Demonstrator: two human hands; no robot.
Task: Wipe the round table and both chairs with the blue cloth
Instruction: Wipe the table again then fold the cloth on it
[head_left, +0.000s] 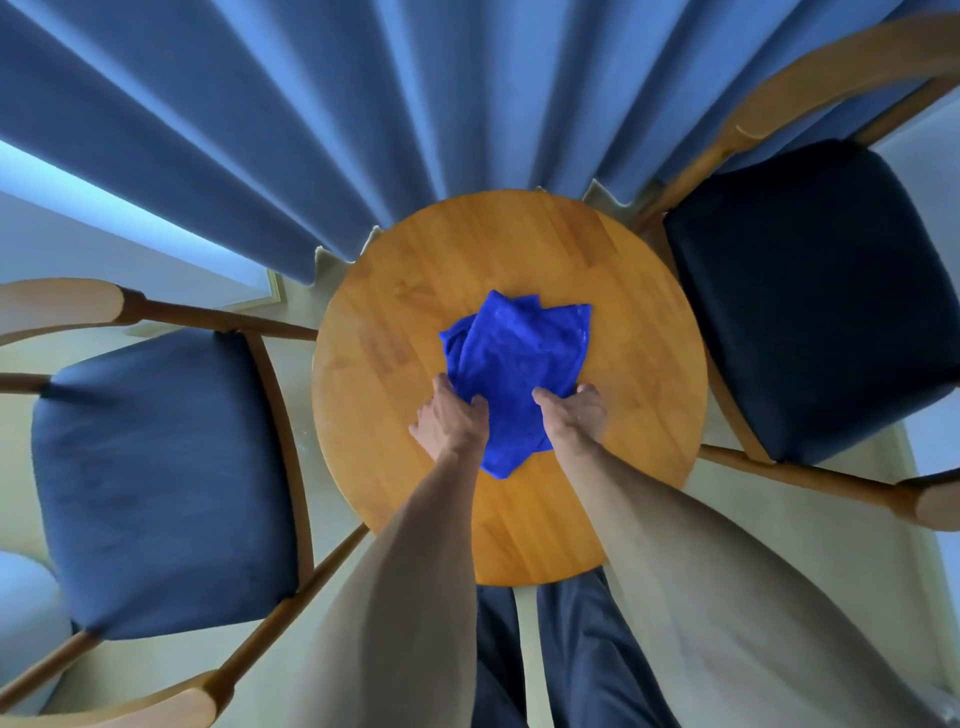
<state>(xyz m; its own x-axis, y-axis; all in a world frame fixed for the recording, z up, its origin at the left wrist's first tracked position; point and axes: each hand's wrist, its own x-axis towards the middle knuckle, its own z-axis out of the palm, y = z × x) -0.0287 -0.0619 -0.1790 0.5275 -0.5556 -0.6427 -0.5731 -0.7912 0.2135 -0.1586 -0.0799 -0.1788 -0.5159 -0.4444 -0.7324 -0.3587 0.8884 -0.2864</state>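
Both my left hand (451, 420) and right hand (571, 413) pinch the cloth's (511, 364) near edge; it's soft, floppy, bunch it first.

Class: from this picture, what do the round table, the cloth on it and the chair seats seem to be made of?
Round table: looks like wood with a smooth, warm finish; plank joints and grain show.
Cloth: soft blue fabric, perhaps microfibre; it lies bunched in folds.
Chair seats: padded dark blue upholstery, apparently woven; edges are rounded. Frames look wooden.
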